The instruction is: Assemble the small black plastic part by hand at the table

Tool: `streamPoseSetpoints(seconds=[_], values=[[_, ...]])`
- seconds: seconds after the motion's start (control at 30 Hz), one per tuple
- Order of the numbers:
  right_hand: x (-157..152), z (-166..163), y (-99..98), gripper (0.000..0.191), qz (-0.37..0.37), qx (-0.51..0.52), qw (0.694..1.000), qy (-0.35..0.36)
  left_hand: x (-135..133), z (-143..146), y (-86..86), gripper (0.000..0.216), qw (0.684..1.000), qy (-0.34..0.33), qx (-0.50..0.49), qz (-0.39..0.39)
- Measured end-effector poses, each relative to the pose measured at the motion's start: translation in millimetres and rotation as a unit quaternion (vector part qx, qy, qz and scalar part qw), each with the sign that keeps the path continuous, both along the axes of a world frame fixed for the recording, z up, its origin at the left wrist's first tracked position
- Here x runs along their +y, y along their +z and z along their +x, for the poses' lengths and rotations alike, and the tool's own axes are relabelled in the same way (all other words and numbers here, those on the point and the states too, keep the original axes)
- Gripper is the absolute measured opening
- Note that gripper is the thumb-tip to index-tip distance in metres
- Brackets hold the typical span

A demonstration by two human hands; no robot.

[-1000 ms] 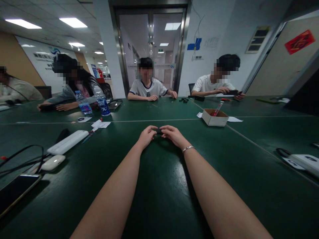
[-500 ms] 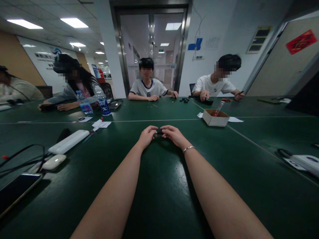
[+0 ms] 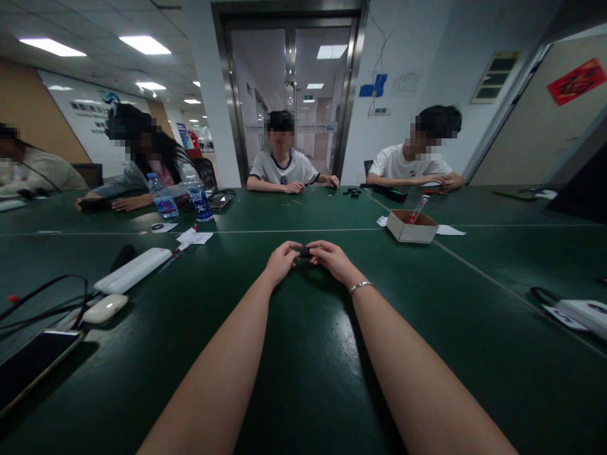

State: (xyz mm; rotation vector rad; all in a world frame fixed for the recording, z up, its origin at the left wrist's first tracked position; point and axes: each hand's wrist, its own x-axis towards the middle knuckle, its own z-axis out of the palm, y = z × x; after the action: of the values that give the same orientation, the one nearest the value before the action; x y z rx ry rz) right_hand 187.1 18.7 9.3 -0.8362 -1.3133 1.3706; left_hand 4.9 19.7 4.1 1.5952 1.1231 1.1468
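My left forearm (image 3: 227,354) and right forearm (image 3: 401,354), both bare, slant inward over the table (image 3: 303,366) toward its far edge. My left hand (image 3: 281,260) and right hand (image 3: 332,258) nearly meet, fingertips facing each other, fingers bent, each drawn into a pinch, the backs of my hands turned outward.

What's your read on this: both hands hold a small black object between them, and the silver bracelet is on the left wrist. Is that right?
Not quite: the silver bracelet is on the right wrist, as the head view shows. The left hand and right hand do hold the small black object between them.
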Motion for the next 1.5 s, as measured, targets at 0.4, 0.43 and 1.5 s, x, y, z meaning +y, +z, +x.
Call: streamPoseSetpoints(seconds=[0.4, 0.43, 1.5], values=[[-2.3, 0.2, 2.5, 0.032, 0.001, -0.003, 1.0, -0.004, -3.7, 1.3, 2.1, 0.027, 1.0, 0.01, -0.01, 0.006], [-2.3, 0.2, 2.4, 0.031, 0.001, -0.003, 1.0, -0.004, -3.8, 1.6, 2.3, 0.026, 1.0, 0.012, -0.011, 0.007], [-3.1, 0.4, 3.2, 0.028, -0.014, 0.007, 1.0, 0.001, -4.6, 1.8, 2.3, 0.028, 1.0, 0.008, -0.019, -0.003]])
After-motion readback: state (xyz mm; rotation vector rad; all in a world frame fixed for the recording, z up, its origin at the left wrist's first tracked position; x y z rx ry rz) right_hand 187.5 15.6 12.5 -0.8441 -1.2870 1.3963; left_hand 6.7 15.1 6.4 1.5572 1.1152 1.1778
